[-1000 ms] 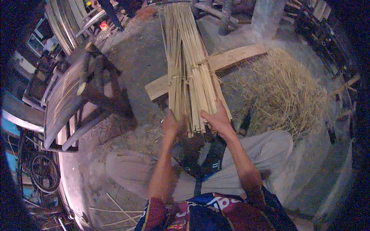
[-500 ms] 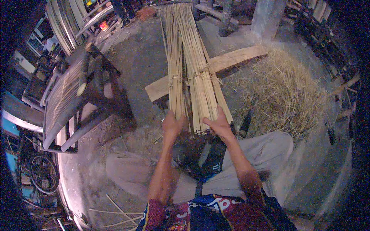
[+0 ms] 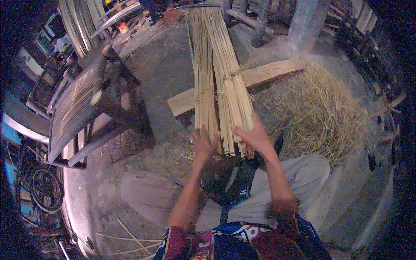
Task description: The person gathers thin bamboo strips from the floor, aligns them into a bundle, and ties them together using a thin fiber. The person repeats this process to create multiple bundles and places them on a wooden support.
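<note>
From the head: left hand point(image 3: 203, 146) curls part-closed around the left bundle point(image 3: 203, 78), right hand point(image 3: 258, 138) likewise around the right bundle point(image 3: 234, 104) — both lying across a plank point(image 3: 274, 72). Even pressure — no twisting — should keep the strip ends level.

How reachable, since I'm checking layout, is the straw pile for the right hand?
Probably yes: the straw pile lies uncovered near the right hand, though that hand is on a stick bundle.

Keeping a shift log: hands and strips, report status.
Left hand on left bundle; right hand on right bundle. Both bundles tied, lying across wooden plank. Straw heap to the right, off them.
</note>
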Available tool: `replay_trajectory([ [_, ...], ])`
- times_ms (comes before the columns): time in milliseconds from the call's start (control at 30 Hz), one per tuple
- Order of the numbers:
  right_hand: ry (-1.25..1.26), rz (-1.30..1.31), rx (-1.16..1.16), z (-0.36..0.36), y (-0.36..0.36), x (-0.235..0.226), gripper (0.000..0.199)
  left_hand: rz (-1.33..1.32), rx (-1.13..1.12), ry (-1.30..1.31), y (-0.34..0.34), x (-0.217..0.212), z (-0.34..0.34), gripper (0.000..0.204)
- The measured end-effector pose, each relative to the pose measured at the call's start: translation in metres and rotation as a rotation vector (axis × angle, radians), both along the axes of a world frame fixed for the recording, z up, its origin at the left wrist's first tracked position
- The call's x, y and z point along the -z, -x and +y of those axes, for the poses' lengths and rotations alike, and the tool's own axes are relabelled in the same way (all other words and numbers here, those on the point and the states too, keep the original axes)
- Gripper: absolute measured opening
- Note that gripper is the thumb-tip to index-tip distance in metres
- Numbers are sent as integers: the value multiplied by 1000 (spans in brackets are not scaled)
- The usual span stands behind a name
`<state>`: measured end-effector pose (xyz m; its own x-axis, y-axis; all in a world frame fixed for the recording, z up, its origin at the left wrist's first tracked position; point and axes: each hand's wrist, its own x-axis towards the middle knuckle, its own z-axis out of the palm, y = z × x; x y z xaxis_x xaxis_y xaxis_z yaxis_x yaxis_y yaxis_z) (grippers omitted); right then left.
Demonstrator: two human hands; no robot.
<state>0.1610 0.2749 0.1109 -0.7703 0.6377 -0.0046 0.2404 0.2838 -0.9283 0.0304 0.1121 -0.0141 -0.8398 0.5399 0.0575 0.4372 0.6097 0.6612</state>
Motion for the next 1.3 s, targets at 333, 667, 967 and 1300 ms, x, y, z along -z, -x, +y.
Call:
replay_trajectory([
  [333,-369,-324,-83,16,-21,22,72,-41,-45,117,10,-10,0,79],
  [667,-554,-188,-9,79,13,-11,69,-236,331,254,73,-37,12,92],
  [967,20,-412,206,76,-3,124,116,-641,-5,-300,26,4,17,104],
  [1300,973,-215,-35,96,-15,135,84,-766,28,-312,40,-20,-3,103],
])
